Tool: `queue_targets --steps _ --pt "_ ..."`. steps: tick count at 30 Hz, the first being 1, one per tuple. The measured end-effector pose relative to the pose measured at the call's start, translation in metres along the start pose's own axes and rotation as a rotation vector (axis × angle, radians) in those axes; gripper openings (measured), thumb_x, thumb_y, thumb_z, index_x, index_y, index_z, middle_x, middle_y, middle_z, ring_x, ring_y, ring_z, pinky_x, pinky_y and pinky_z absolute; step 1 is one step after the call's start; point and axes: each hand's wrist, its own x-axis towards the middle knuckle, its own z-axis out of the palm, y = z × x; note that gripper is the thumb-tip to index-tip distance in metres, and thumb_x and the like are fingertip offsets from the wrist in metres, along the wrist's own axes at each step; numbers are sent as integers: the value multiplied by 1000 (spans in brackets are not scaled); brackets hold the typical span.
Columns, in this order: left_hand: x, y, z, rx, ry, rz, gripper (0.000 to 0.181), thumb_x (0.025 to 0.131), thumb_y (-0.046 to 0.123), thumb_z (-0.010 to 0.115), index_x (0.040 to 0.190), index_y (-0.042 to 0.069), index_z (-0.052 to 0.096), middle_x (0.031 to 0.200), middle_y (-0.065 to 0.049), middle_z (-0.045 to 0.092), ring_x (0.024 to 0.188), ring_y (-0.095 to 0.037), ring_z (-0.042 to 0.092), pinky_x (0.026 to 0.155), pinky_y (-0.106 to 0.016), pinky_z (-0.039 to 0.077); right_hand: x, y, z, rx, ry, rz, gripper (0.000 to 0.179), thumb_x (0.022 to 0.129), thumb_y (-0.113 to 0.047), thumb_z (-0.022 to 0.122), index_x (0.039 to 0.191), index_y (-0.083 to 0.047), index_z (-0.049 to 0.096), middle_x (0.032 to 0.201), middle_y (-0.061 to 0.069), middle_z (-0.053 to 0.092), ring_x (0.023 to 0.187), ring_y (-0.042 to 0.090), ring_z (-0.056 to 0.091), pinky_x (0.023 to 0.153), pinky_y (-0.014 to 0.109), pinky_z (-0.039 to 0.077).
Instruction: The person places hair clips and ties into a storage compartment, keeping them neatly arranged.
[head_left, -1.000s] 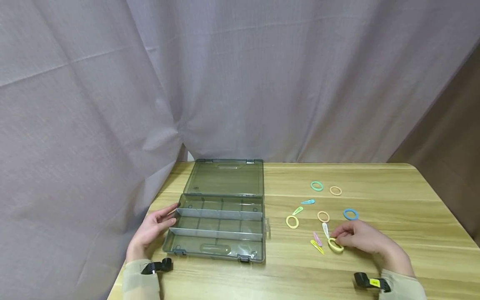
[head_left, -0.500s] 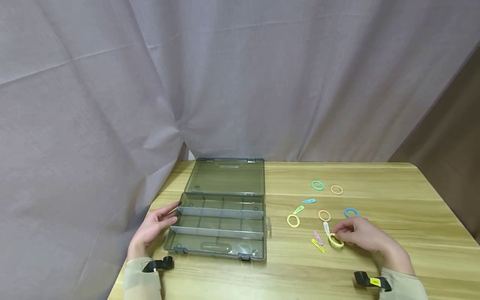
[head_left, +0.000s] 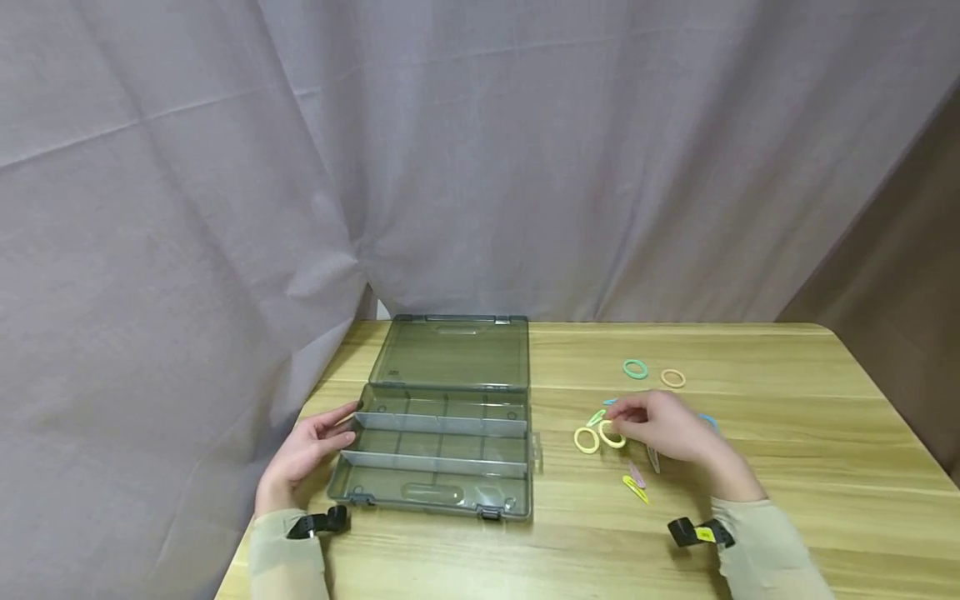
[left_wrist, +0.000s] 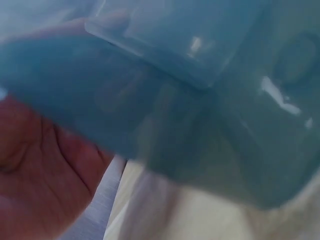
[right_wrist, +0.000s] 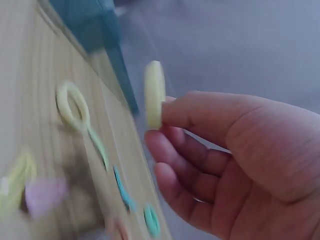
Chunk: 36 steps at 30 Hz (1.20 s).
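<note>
My right hand [head_left: 666,427] pinches a pale yellow hair tie [right_wrist: 155,95] between thumb and fingers. In the head view it is held just right of another yellow hair tie [head_left: 577,441], close by a green snap clip [head_left: 596,417]. The hand partly covers a blue clip [head_left: 611,402], a white clip [head_left: 654,461] and a blue hair tie [head_left: 708,421]. My left hand [head_left: 300,457] rests against the left side of a smoky see-through divided box [head_left: 420,507], thumb and fingers at its wall. In the left wrist view, plastic hides part of that hand.
The box's lid [head_left: 450,354] lies folded back behind it. Two dividers [head_left: 435,463] split the box into three long rows. Pink [head_left: 637,476] and yellow clips [head_left: 635,490] lie nearer me. Green [head_left: 635,374] and orange hair ties [head_left: 672,385] lie farther back. A grey curtain [head_left: 525,167] hangs behind the table.
My right hand has lifted the yellow hair tie from beside the white clip and carried it left and slightly back. My left hand and the box have stayed in place.
</note>
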Motion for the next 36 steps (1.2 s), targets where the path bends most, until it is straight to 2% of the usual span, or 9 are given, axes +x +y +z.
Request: queue_targets --steps 6,12,23,29,36 --pt "2 0 4 -22 -8 -16 60 102 3 71 156 -7 48 162 -27 43 145 -49 44 103 -16 46 43 -37 25 33 2 -96 12 97 -7 74 106 -6 81 93 -5 76 85 8 68 77 27 58" --pt "5 1 7 -19 -15 -9 60 102 3 70 157 -7 47 162 -27 42 145 -49 45 104 -15 45 87 -73 58 49 32 -131 12 95 -7 74 104 -6 82 91 -3 76 82 9 66 77 27 58" --pt "-2 2 6 -6 4 -17 59 102 -1 68 157 -8 45 163 -27 41 145 -49 45 104 -15 45 163 -131 119 -24 -38 -186 13 92 -4 75 101 -8 84 87 -4 78 76 5 65 75 26 57" --pt "-6 3 6 -22 8 -21 62 102 4 71 157 -6 46 162 -26 42 145 -49 45 105 -16 45 188 -156 147 -72 -34 -190 14 92 -2 75 101 -8 84 91 -1 80 82 9 70 80 26 58" --pt "-8 2 9 -46 -4 -10 61 102 4 70 157 -7 46 163 -26 41 145 -48 44 106 -16 45 197 -176 173 -94 -45 -168 14 93 -3 74 101 -9 84 92 0 80 84 11 71 81 24 58"
